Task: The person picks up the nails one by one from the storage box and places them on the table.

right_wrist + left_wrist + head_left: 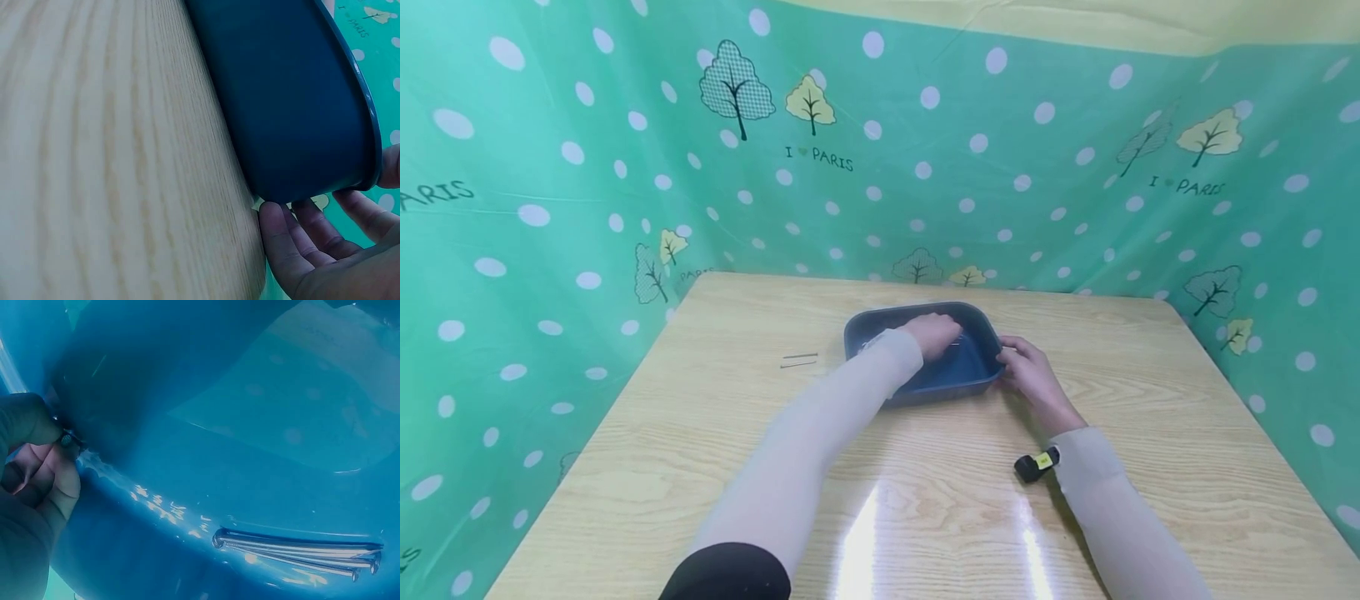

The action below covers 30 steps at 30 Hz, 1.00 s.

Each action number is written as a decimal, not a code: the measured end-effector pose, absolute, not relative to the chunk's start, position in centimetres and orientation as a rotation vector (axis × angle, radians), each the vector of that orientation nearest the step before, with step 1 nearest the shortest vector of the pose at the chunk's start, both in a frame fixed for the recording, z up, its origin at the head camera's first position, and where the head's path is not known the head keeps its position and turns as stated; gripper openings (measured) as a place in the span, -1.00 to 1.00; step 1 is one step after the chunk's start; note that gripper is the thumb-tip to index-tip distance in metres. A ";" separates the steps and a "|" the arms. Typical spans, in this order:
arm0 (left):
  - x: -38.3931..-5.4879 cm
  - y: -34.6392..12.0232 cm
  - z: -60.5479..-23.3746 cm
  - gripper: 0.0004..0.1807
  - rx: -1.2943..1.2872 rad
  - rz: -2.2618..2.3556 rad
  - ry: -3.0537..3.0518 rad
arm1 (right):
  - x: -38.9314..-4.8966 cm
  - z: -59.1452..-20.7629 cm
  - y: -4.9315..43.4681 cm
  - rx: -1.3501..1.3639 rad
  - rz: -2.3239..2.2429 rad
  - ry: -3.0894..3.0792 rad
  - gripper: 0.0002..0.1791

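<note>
My left hand (934, 333) reaches down into a dark blue plastic basin (951, 383). In the left wrist view its thumb and fingers pinch a nail (67, 440); only the head end shows, close to the basin's wall. A small bunch of metal nails (300, 550) lies on the basin's floor, apart from those fingers. My right hand (1030, 375) grips the right end of the basin. As the right wrist view shows, the thumb is at the rim and the fingers (278, 228) press the outer wall near the bottom.
Two loose nails (798, 360) lie on the wooden table (700, 433), left of the basin. A black strap with a yellow label (1043, 460) hangs at the right wrist. Behind the table hangs a green dotted cloth (880, 183).
</note>
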<state>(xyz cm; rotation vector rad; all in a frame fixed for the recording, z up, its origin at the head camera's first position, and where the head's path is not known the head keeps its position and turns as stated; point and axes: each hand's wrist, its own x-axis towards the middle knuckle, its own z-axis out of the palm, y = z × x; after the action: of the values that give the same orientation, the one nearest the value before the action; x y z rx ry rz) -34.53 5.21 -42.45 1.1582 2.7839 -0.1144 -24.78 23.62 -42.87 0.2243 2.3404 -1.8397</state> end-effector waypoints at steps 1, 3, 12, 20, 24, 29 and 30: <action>-34.5 5.2 -42.4 -0.76 1.160 -0.116 2.781 | -24.8 -42.9 23.6 0.224 -1.843 2.339 -0.43; -34.4 5.2 -42.3 -0.77 1.164 -0.116 2.777 | -24.8 -42.9 23.6 0.224 -1.844 2.339 -0.43; -34.2 5.1 -42.0 -0.81 1.157 -0.121 2.775 | -24.7 -43.0 23.7 0.204 -1.848 2.337 -0.45; -34.0 4.9 -41.6 -0.77 1.152 -0.140 2.773 | -24.7 -42.8 23.6 0.198 -1.847 2.330 -0.44; -33.9 4.7 -41.1 -0.76 1.152 -0.154 2.767 | -24.7 -42.8 23.7 0.202 -1.843 2.334 -0.43; -33.8 4.6 -40.7 -0.77 1.149 -0.148 2.758 | -24.7 -42.8 23.7 0.208 -1.820 2.349 -0.44; -33.8 4.6 -40.6 -0.77 1.150 -0.142 2.758 | -24.7 -42.8 23.7 0.209 -1.817 2.351 -0.44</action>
<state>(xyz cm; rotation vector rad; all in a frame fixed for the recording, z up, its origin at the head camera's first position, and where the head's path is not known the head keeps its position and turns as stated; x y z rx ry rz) -33.76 4.57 -40.65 1.1502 2.7576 -0.1416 -24.69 23.71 -42.81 0.2091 2.3511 -1.8169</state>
